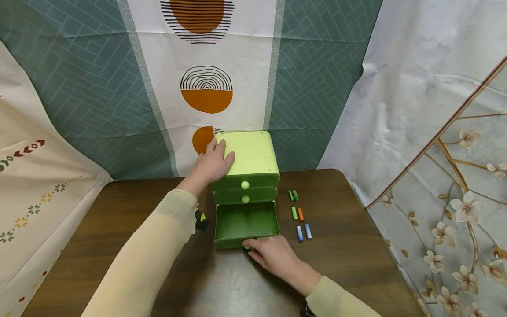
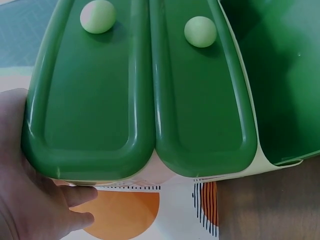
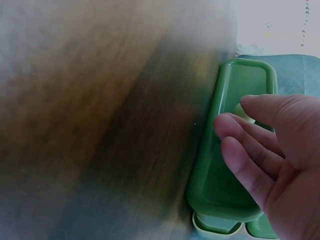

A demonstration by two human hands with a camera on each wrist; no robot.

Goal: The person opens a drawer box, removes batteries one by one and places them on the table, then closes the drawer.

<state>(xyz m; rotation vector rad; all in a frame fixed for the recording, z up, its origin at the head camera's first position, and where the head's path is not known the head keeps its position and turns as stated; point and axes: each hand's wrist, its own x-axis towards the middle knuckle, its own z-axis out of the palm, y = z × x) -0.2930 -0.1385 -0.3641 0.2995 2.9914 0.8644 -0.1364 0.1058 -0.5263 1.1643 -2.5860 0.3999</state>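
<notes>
A small drawer cabinet with a pale yellow-green shell and green drawer fronts stands at the table's back edge. Its lowest drawer is pulled out, and I see only its bare green inside. My left hand rests on the cabinet's top left edge, fingers extended, and in the left wrist view it lies against the shell beside the top drawer. With thumb and finger my right hand pinches the lowest drawer's round knob. The two upper drawers look closed, their pale knobs uncovered.
To the cabinet's right several batteries lie in pairs: dark green ones, a light green one beside an orange one, and blue-white ones. Patterned cloths hang behind the brown table.
</notes>
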